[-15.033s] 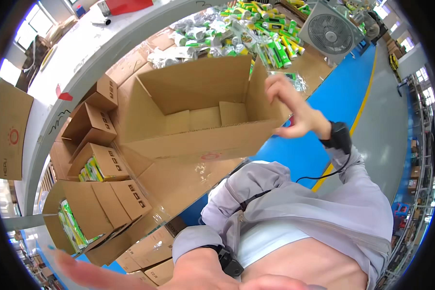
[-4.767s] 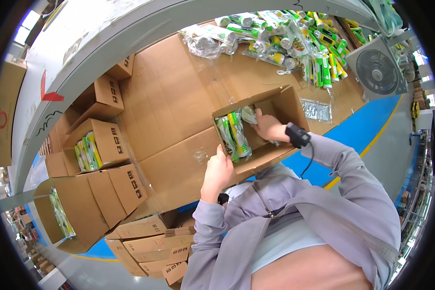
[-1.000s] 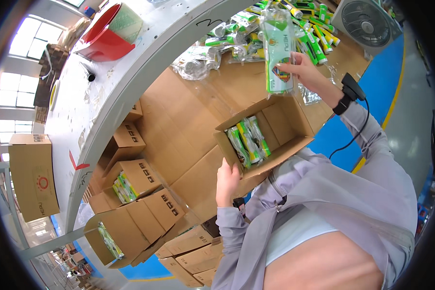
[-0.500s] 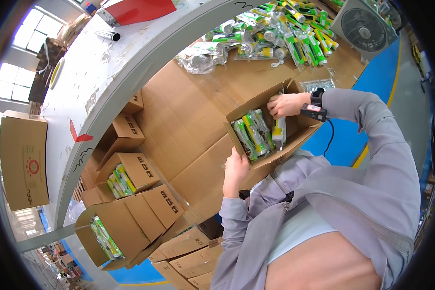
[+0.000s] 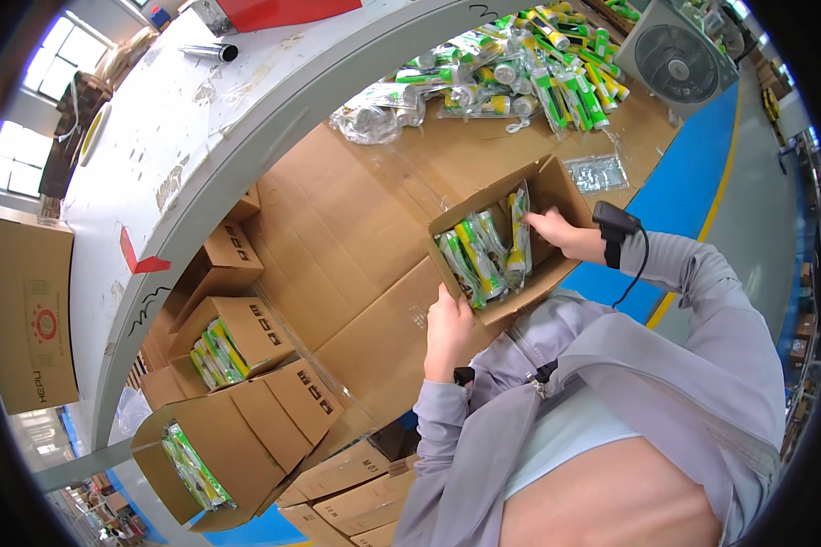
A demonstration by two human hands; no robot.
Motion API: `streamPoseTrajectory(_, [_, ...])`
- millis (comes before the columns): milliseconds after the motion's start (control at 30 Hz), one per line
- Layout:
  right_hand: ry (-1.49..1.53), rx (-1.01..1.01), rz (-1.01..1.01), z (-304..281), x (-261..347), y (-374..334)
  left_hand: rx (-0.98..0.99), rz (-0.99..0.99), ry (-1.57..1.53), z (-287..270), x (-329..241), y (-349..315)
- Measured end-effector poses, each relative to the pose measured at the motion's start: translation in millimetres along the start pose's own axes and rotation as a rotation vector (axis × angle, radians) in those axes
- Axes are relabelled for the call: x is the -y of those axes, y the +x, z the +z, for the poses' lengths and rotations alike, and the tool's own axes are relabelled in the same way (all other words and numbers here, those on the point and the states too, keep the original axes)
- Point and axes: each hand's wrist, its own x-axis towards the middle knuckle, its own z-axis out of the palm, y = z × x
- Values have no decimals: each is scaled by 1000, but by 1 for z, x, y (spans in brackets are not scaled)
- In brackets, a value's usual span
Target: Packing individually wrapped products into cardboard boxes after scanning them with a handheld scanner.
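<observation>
An open cardboard box [image 5: 497, 205] sits tilted in front of me. Inside it, several clear-wrapped packets with green and yellow tubes [image 5: 482, 251] stand side by side toward its left end. My left hand [image 5: 449, 330] is closed on the box's near left corner, thumb along the wall. My right hand [image 5: 561, 233] reaches in over the right part of the box, its fingers stretched out against the rightmost packet [image 5: 518, 242]. That packet leans beside the others; the fingertips are partly hidden.
A pile of similar wrapped tubes [image 5: 556, 73] lies at the far side of the cardboard-covered table [image 5: 337, 228]. A box fan [image 5: 675, 64] stands at the far right. Left are filled open boxes [image 5: 255, 328] and a white curved shelf [image 5: 192, 137]. A flat clear packet [image 5: 597, 173] lies beyond my box.
My right hand has drawn back to the right, from gripping the packet's top to resting fingers against its side. The packet now stands closer to the others. My left hand keeps its hold.
</observation>
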Motion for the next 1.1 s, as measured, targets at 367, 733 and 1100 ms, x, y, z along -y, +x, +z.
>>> streamPoseTrajectory(367, [-484,303,-281,24,0,49,1,-14,85,0,-4,-2])
streamPoseTrajectory(733, [-864,300,-621,17,9,29,-19,-11,140,-1,-13,-4])
streamPoseTrajectory(1100, [-676,661,-562,28,-25,63,-45,-6,77,5,-9,-5])
